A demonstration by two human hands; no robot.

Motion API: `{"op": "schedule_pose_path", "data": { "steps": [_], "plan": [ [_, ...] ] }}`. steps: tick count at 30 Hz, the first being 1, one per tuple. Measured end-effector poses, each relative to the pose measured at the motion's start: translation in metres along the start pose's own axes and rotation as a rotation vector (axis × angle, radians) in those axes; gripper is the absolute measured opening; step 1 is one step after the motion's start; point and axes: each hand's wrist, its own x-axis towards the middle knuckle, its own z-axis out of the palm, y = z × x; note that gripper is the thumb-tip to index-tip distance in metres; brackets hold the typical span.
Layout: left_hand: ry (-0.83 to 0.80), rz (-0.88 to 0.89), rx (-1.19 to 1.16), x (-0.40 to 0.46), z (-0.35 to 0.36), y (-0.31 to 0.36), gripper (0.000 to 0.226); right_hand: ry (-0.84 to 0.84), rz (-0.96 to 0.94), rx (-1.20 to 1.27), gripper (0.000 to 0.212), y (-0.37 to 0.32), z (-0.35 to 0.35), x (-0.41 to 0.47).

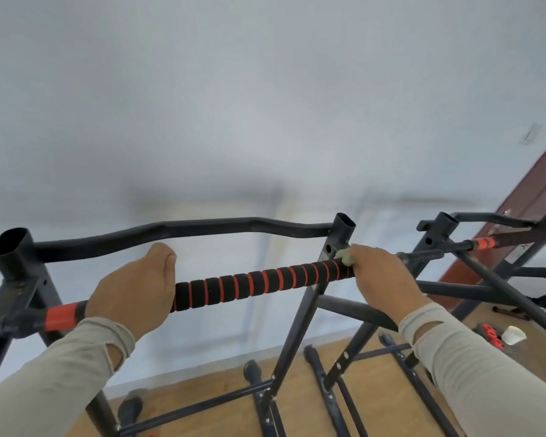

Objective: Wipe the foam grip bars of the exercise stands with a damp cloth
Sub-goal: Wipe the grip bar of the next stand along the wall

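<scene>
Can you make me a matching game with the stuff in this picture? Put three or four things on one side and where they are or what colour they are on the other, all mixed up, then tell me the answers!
Things:
1. foam grip bar
2. cloth
3. left hand
4. white cup

Descriptions:
A. lying on the wooden floor at the far right
B. black with red rings
C. pale green, bunched under the right hand at the bar's right end
D. wrapped around the bar's left end

Pairs: 1-B, 2-C, 3-D, 4-A
</scene>
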Motion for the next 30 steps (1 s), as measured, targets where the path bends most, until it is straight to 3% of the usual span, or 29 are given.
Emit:
{"op": "schedule_pose_path", "data": {
  "steps": [4,7,9,11,14,19,22,26,30],
  "plan": [
    [-0.063,-0.061,-0.017,0.014,0.000,0.000,0.033,0.176,-0.051,0.248,0.018,-0.092,0.014,-0.024],
    [-0.172,-0.067,-0.029,0.027,0.002,-0.003,0.046,0.289,-0.284,0.412,0.012,-0.174,0.030,-0.053],
    [-0.231,-0.074,-0.077,0.033,-0.003,-0.004,0.048,0.323,-0.413,0.438,0.029,-0.212,0.038,-0.069],
    [-0.190,-0.064,-0.111,0.030,-0.010,-0.003,0.046,0.337,-0.498,0.416,0.039,-0.216,0.043,-0.069],
    [0.031,0.032,-0.021,0.007,-0.015,-0.004,0.039,0.307,-0.541,0.356,0.043,-0.189,0.048,-0.054],
    [0.085,0.242,0.191,-0.022,0.000,-0.016,0.043,0.308,-0.600,0.306,0.045,-0.171,0.049,-0.043],
    [0.051,0.227,0.214,-0.010,0.002,-0.018,0.048,0.352,-0.527,0.211,0.046,-0.122,0.046,-0.029],
    [-0.012,0.203,0.170,-0.001,-0.003,-0.018,0.047,0.255,-0.161,0.096,0.051,-0.036,0.030,-0.008],
    [-0.079,0.165,0.093,0.007,-0.008,-0.016,0.039,0.197,-0.044,0.079,0.035,-0.041,0.028,0.004]
  ]
}}
